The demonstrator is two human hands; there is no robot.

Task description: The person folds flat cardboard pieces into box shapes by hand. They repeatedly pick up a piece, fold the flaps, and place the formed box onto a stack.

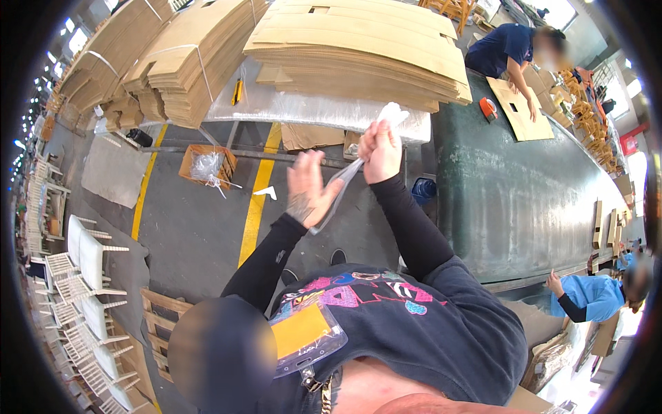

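Note:
My right hand (381, 150) is closed around a bunched strip of thin translucent plastic (348, 181), perhaps a bag or film. A crumpled whitish end sticks out above the fist. The rest runs down and left past the thumb side of my left hand (307, 185). That hand is spread with its fingers stretched out, slightly blurred; the plastic passes by its thumb and palm edge. Both hands are in front of a table covered with clear film (276, 103), which bears a tall stack of flat cardboard sheets (358, 52).
A yellow cutter (238, 91) lies by the cardboard. On the floor stands a box of plastic scraps (207, 164). At right is a dark green worktable (514, 207) with an orange tape dispenser (488, 108); a co-worker (502, 52) handles a cardboard sheet there. White chairs (89, 252) line the left.

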